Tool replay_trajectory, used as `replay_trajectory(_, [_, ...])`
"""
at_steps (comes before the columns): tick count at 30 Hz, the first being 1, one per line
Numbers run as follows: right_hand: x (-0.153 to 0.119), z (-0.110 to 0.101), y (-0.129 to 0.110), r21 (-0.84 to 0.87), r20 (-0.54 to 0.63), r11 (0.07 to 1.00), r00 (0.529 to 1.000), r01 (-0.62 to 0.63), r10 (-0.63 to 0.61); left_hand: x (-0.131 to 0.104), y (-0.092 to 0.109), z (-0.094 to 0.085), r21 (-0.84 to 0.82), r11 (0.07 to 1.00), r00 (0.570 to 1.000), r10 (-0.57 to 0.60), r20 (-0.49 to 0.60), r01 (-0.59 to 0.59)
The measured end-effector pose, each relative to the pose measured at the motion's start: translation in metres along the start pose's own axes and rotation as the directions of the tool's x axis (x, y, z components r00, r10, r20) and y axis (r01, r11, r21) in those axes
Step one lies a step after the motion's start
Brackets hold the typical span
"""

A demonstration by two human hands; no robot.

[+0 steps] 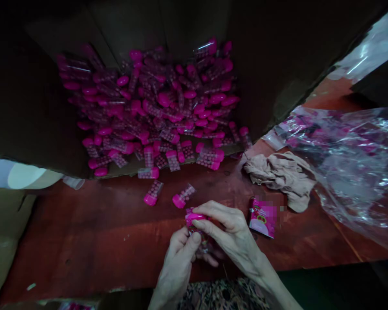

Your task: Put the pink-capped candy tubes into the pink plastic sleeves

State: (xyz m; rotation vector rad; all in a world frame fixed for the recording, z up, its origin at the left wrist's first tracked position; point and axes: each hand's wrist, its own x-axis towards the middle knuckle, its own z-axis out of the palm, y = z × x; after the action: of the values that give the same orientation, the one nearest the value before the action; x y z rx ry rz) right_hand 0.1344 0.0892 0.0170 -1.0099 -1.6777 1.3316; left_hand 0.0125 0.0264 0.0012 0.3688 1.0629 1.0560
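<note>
Over the front of the red table, my left hand [180, 254] and my right hand [231, 226] are both closed on one small pink-capped bottle [194, 218]. The left thumb and fingers wrap its lower part, which looks printed or wrapped and is mostly hidden. Right thumb and fingertips pinch the pink top. Just beyond the hands lie two loose clear bottles of small balls with pink caps, one bottle [184, 196] nearer and another bottle [153, 192] to its left. A pink printed packet [262, 218] rests right of my right hand.
A cardboard box [261, 86] lies open towards me, with a heap of pink-capped bottles [164, 100] spilling at its edge. On the right are a crumpled cloth [283, 176] and a large clear plastic bag [352, 172]. Another carton [6, 232] stands left on the red table [100, 241].
</note>
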Motion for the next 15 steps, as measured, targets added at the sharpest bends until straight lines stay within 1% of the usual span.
replay_trajectory(3, [0.000, 0.003, 0.002, 0.001, -0.006, 1.000, 1.000, -0.025, 0.025, 0.003, -0.002, 0.002, -0.026, 1.000, 1.000, -0.015, 0.003, 0.015])
replay_trajectory(6, [-0.001, 0.001, 0.006, -0.029, 0.042, 1.000, 0.999, -0.003, 0.005, 0.004, -0.003, 0.002, -0.025, 1.000, 1.000, -0.009, 0.011, 0.010])
replay_trajectory(7, [-0.002, -0.003, 0.008, -0.074, 0.047, 0.997, 0.999, 0.022, -0.018, 0.003, -0.001, 0.000, -0.026, 1.000, 1.000, -0.010, 0.019, 0.010])
replay_trajectory(8, [-0.003, -0.010, 0.011, -0.149, 0.025, 0.988, 0.999, 0.048, -0.045, -0.001, 0.001, -0.004, -0.031, 0.999, 1.000, -0.008, 0.019, 0.009])
replay_trajectory(9, [-0.003, -0.021, 0.015, -0.256, -0.031, 0.965, 0.997, 0.062, -0.073, -0.006, 0.004, -0.011, -0.041, 0.999, 1.000, -0.004, -0.001, 0.004])
replay_trajectory(10, [-0.004, -0.034, 0.020, -0.391, -0.126, 0.919, 0.986, 0.054, -0.111, -0.014, 0.008, -0.022, -0.058, 0.998, 0.999, 0.004, -0.043, -0.007])
replay_trajectory(11, [-0.004, -0.050, 0.026, -0.529, -0.232, 0.848, 0.962, 0.002, -0.147, -0.024, 0.013, -0.036, -0.082, 0.996, 0.993, 0.024, -0.119, -0.034])
replay_trajectory(12, [-0.004, -0.069, 0.034, -0.655, -0.339, 0.750, 0.923, -0.091, -0.184, -0.037, 0.017, -0.053, -0.109, 0.992, 0.972, 0.039, -0.230, -0.066])
replay_trajectory(13, [-0.004, -0.088, 0.044, -0.753, -0.408, 0.628, 0.888, -0.196, -0.212, -0.051, 0.021, -0.071, -0.136, 0.985, 0.936, 0.054, -0.348, -0.108])
replay_trajectory(14, [-0.004, -0.108, 0.054, -0.818, -0.439, 0.503, 0.867, -0.278, -0.235, -0.067, 0.025, -0.091, -0.158, 0.976, 0.885, 0.063, -0.462, -0.152])
replay_trajectory(15, [-0.004, -0.127, 0.065, -0.852, -0.447, 0.403, 0.864, -0.334, -0.230, -0.084, 0.027, -0.109, -0.168, 0.964, 0.814, 0.073, -0.576, -0.205])
